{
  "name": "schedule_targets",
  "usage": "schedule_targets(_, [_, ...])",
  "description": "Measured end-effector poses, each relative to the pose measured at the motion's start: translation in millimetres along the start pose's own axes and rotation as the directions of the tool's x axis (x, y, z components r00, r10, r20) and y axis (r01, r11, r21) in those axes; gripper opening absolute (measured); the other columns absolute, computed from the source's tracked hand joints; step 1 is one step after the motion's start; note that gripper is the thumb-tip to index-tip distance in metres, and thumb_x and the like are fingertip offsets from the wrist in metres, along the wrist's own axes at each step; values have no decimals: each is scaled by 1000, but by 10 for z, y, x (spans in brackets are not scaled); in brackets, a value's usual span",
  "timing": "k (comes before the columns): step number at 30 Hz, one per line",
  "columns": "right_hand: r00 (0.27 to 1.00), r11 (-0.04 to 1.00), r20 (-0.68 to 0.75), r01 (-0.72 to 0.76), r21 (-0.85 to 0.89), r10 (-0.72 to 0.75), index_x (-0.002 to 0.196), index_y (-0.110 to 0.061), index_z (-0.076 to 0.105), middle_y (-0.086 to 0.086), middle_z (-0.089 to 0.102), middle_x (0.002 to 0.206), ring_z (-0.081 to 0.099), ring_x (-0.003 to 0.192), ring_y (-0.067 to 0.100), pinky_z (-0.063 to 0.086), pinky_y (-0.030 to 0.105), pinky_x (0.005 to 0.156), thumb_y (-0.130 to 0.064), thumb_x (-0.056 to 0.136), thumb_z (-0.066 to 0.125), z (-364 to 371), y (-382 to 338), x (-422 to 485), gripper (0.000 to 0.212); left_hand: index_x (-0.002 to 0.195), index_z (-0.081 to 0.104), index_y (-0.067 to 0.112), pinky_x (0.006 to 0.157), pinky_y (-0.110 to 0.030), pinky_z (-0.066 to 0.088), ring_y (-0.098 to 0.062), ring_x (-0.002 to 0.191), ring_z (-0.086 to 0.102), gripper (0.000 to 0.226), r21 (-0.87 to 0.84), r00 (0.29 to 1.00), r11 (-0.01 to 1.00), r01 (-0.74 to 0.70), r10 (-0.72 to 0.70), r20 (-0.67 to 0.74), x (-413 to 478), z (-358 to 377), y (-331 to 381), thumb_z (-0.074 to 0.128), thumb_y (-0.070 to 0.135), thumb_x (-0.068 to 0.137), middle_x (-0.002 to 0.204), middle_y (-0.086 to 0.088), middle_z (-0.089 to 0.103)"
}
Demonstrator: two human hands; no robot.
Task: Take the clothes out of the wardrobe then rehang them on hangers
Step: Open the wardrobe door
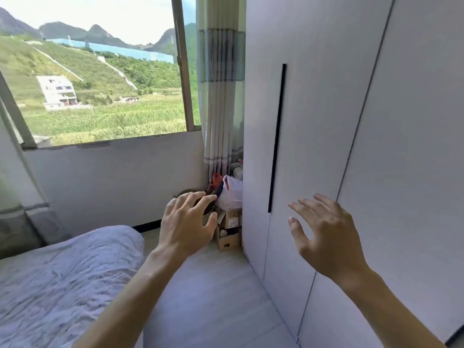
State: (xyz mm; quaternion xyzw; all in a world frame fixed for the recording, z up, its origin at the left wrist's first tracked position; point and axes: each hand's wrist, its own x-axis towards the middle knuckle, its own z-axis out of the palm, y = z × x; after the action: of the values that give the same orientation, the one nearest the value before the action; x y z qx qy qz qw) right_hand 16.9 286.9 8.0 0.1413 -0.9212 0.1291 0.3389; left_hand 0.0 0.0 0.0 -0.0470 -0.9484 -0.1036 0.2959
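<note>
Now: bed (62, 272) at far left. My left hand (187, 222) is raised over the floor, fingers spread, holding nothing. My right hand (326, 237) is likewise spread and empty, near the lower end of the black handle (276, 136) on the closed white wardrobe (326, 96).

You face a sunlit window (180, 71) onto green hills (105, 69); striped curtain (221, 96) beside it; bed (62, 285) at your left; pale floor (213, 297).

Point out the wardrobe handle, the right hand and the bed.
wardrobe handle (276, 138): head view, middle of the black bar.
right hand (329, 229): head view, back of hand.
bed (62, 272): head view, bare quilt.
</note>
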Motion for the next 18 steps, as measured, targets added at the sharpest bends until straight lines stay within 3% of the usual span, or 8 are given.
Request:
schedule_targets(12, [989,987,71,-124,-99,131,128,-27,66,2,62,136,48,133,25,41,44,105,-43,91,44,1571,502,1412,46,140,52,38,115,-38,29,-16,137,42,47,-113,984,992,-55,73,163,1901,1518,-590,55,46,94,146,10,51])
schedule_targets(18, [990,981,20,-137,-138,141,134,-26,62,5,54,146,42,140,26,39,44,111,-46,93,37,2305,903,2190,52,146,45,37,114,-38,33,-17,138,40,53,-297,978,954,-24,84,190,2867,2272,-627,55,48,94,149,10,47])
